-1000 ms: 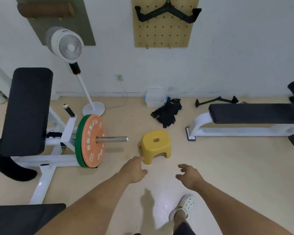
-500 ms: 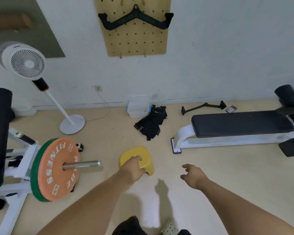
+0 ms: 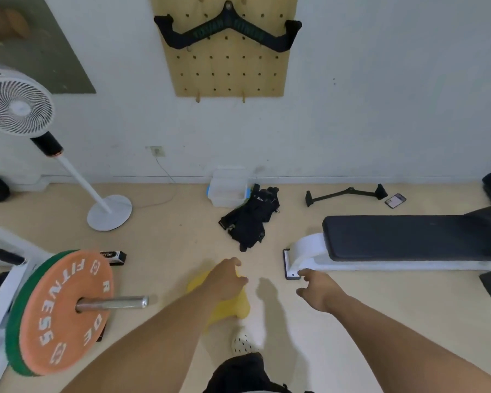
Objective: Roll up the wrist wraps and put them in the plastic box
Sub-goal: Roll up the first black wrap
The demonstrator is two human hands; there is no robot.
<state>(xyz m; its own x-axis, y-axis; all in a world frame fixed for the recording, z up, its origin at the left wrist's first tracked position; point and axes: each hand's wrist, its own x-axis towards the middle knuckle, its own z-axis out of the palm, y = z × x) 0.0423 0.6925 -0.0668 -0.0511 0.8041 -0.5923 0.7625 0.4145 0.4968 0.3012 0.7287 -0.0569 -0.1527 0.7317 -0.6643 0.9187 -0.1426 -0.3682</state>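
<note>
**Home gym floor, stool in hand, wraps by the far wall**

Beige flooring (image 3: 165,239) runs up to a white wall where a wooden pegboard (image 3: 227,69) carries a black cable-row handle (image 3: 227,29). Against the foot of that wall sits the clear plastic box (image 3: 228,191) with blue latches, and touching its right side lies the heap of black wrist wraps (image 3: 250,219), unrolled and loose on the floor.

Nearer the camera, the left hand (image 3: 224,282) grips the top of a small yellow stool (image 3: 227,304), fingers curled over its far edge; the stool looks tilted, though blur makes this hard to judge. The right hand (image 3: 316,290) hangs beside it in the air, fingers loosely spread and holding nothing.

At the floor's left edge stand a white pedestal fan (image 3: 17,103) and an orange weight plate (image 3: 65,310) on a steel bar. Along the right edge lies a black-padded bench (image 3: 408,236), with a phone (image 3: 395,200) and a second black handle (image 3: 346,192) behind it. A white perforated clog (image 3: 241,344) shows below the stool.
</note>
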